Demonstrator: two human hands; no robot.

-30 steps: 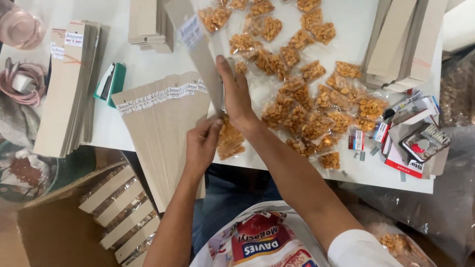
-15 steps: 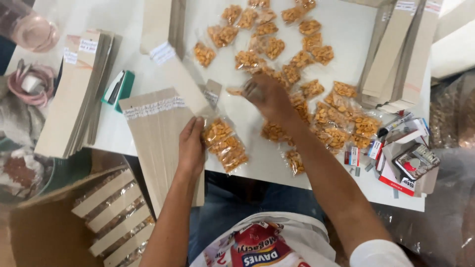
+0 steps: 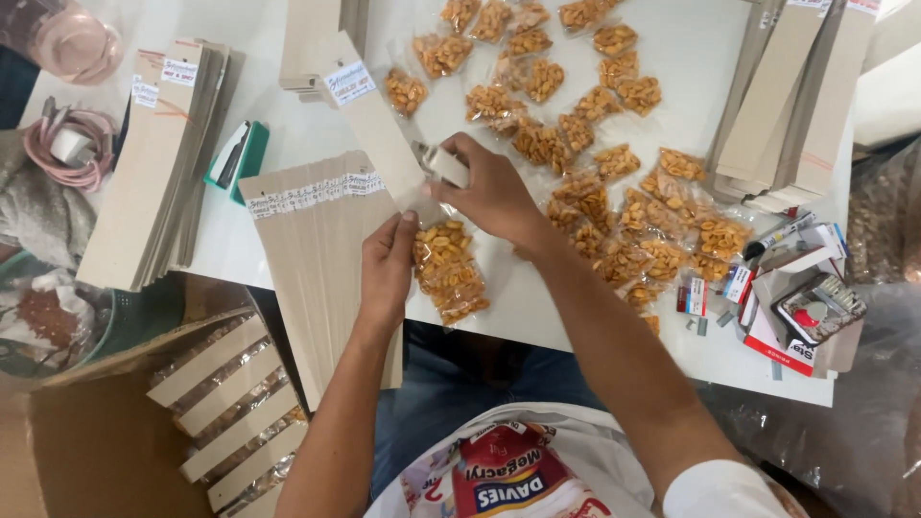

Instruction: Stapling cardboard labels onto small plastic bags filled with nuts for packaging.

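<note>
A long brown cardboard strip (image 3: 369, 120) with a white label at its far end lies slanted on the white table (image 3: 240, 240). Two clear packets of peanuts (image 3: 447, 272) hang at its near end. My left hand (image 3: 387, 261) pinches that near end, with the thumb against the upper packet. My right hand (image 3: 491, 192) is just right of the strip and grips a small beige stapler-like tool (image 3: 445, 165), held against the strip above the packets.
Several loose peanut packets (image 3: 585, 134) cover the table's middle and right. A fan of labelled strips (image 3: 307, 249) lies left of my hands, with strip stacks at the left (image 3: 158, 163) and right (image 3: 787, 96). Small staple boxes (image 3: 796, 302) sit right. A carton (image 3: 106, 451) holds filled strips.
My right hand left the strip, reached into the loose packets, then came back holding the beige tool. A second packet now lies at the strip's near end. My left hand kept its hold.
</note>
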